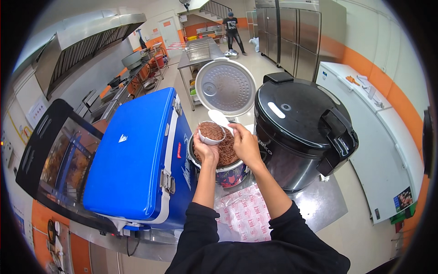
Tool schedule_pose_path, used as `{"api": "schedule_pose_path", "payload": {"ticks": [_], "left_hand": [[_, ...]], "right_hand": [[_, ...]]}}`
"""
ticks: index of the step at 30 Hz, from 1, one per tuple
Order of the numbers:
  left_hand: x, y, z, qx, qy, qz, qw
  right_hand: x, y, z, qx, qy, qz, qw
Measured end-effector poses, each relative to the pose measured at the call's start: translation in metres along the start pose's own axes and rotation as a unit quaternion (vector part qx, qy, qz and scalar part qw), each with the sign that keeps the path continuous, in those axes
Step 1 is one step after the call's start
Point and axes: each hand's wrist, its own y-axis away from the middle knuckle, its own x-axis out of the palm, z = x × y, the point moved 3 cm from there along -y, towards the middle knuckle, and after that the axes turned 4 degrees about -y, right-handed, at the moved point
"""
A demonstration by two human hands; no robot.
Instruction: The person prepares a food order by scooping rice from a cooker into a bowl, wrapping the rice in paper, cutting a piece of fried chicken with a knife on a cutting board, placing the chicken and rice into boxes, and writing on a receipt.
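Observation:
Cupped in my left hand (208, 150) is a small white bowl (213, 140) filled with reddish-brown cooked rice (210, 130). My right hand (247, 144) grips the handle of a white rice paddle (218, 118), whose blade is just above the bowl's far rim. Both hands are over an open rice cooker (230, 178) with a dark floral-patterned body. More of the same brown rice (228, 150) lies in its pot, partly hidden by my hands and the bowl. The cooker's round metal-lined lid (227, 87) stands raised behind.
To the left stands a large blue cooler box (133, 150), with a glass display warmer (65, 164) beyond it. A big black rice cooker (301, 123) is close on the right. Printed plastic wrappers (244, 215) lie on the steel table (321, 205). A person (231, 32) stands far off.

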Motion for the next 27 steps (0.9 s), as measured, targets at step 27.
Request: {"api": "schedule_pose_path", "payload": {"ticks": [27], "left_hand": [[-0.013, 0.027, -0.032, 0.014, -0.046, -0.058, 0.997]], "right_hand": [[-0.002, 0.012, -0.018, 0.003, 0.306, 0.165, 0.937]]}}
